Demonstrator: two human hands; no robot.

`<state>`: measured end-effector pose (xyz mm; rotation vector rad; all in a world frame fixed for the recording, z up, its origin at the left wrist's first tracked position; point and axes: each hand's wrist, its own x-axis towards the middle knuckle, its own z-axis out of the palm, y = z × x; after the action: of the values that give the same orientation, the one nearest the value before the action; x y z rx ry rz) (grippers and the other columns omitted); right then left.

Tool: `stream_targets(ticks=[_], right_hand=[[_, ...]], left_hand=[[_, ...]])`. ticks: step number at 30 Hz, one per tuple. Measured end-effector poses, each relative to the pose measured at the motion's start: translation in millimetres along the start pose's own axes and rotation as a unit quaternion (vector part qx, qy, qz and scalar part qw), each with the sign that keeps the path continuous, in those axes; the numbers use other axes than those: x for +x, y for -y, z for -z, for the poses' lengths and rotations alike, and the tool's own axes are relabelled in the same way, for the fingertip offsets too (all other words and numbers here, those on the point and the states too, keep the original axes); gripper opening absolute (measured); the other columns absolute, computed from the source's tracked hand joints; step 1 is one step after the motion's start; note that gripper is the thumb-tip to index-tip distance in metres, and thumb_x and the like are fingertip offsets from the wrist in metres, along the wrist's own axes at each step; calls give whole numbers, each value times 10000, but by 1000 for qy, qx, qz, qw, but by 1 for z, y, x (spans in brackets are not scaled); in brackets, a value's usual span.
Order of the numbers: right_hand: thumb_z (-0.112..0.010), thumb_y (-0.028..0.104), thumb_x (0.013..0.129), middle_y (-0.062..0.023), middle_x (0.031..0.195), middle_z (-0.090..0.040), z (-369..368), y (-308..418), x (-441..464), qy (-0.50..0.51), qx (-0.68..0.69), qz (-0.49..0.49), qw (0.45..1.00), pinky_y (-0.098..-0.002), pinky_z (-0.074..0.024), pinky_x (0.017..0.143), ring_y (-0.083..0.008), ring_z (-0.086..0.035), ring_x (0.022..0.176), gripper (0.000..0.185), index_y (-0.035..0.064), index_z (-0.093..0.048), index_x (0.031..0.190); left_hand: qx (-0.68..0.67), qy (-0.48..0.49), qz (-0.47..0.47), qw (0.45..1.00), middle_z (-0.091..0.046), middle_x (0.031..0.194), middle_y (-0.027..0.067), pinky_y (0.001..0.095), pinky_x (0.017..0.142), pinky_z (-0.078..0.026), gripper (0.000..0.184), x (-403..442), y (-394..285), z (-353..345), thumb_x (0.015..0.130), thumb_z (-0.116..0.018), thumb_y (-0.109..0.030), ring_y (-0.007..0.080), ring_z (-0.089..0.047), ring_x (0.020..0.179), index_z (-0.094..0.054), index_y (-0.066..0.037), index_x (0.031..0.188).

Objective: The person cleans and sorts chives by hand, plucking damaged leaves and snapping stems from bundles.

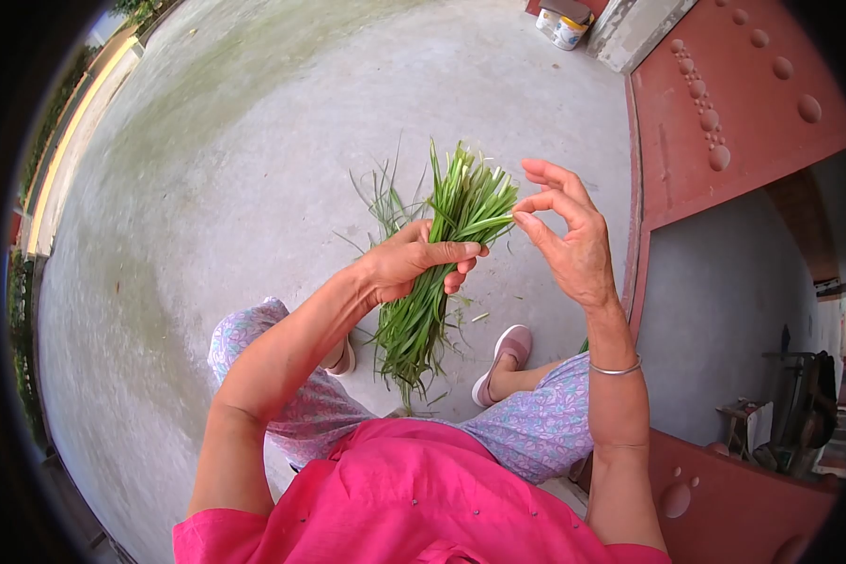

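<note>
A thick bunch of garlic chives (428,315) is gripped in my left hand (404,265), its thumb laid across the stalks. The pale cut ends point up and away, while the long green leaves hang down toward my feet. At the right side of the bunch, my right hand (578,240) pinches the pale end of a chive stalk (492,224) between thumb and forefinger. Its other fingers are raised and loosely curled. Behind the bunch, loose green blades (385,199) lie on the concrete ground.
Pale trimmings (480,317) are scattered near my right shoe (509,355). A red metal door (696,122) stands at the right, with a dim room beyond. White tubs (567,34) sit by the wall at the top. Grey concrete (226,179) stretches out ahead and left.
</note>
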<state>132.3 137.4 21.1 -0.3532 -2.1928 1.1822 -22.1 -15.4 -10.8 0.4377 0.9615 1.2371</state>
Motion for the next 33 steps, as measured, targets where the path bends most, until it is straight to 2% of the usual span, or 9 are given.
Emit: stream_targets(ticks=[6,9,12,15,24,30,33], right_hand=[[-674,-5,783,-140,1244,-556,-5,-2,0,-15,-56,40,998,-360,-450,949,-272,-545,1151,62,0,-639,834],[-669,-8,783,-136,1235,-562,-8,-1,-1,-15,-65,49,997,-356,-455,938,-275,-545,1147,73,4,-633,846],[-661,-13,784,-137,1222,-568,-10,-3,-1,-18,-73,56,996,-363,-459,929,-282,-547,1140,79,5,-627,853],[-657,-22,778,-134,1211,-573,-12,-3,-1,-22,-76,60,995,-367,-462,921,-285,-550,1130,78,5,-623,843],[-658,-31,759,-123,1168,-599,-17,5,-5,-37,-110,94,989,-371,-476,896,-285,-571,1088,92,9,-616,831],[-648,15,804,-133,1135,-620,-7,0,-1,-85,-78,37,993,-350,-479,882,-268,-610,1024,38,-9,-624,819],[-655,56,829,-137,1130,-624,-5,-2,-2,-54,-9,-10,998,-343,-473,888,-250,-611,1033,78,-18,-640,812]], left_hand=[[-29,-38,8,999,-517,652,-7,252,504,-407,254,-2,-5,-5,854,-713,-251,101,-491,541,-603,-30,914],[-25,-44,-1,999,-471,661,-2,253,512,-387,289,-1,-5,-3,886,-673,-244,116,-464,552,-573,12,975],[-5,-49,-13,999,-468,655,-3,251,500,-378,302,-1,-3,-2,892,-664,-276,115,-460,546,-578,5,962],[-45,-56,-12,997,-490,626,-15,244,478,-385,337,-3,-6,-4,865,-692,-342,95,-465,516,-600,-21,917],[-95,-76,-1,993,-481,599,-9,236,455,-352,284,-1,-7,0,901,-634,-304,88,-424,476,-594,-24,883],[-103,-68,-15,992,-489,604,-14,239,462,-356,274,-2,-9,-1,909,-622,-299,85,-428,476,-594,-29,881],[-100,-70,-16,992,-490,605,-16,240,465,-358,274,-2,-8,0,912,-619,-301,84,-430,477,-593,-31,879]])
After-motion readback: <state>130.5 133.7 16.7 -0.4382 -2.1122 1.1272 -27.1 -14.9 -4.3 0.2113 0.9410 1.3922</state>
